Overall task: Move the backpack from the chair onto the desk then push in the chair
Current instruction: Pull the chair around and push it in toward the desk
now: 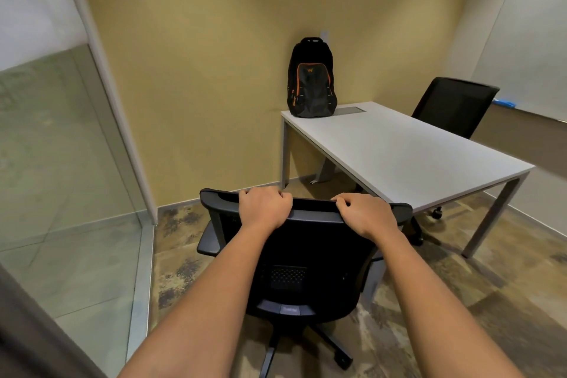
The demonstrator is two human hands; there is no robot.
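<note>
Black fabric backpack (311, 80): orange piping outlines the front pocket, with an orange logo and orange side lettering. Rectangular desk (408, 156): white top with a grey inset panel at the far end, on grey metal legs. Near swivel chair (302, 258): black backrest with a perforated dot pattern at centre. Far mesh chair (454, 104): black. Wall (214, 55): mustard yellow. Floor (429, 285): mottled brown, tan and grey patches. Left glass partition (61, 178): pale green tint.
</note>
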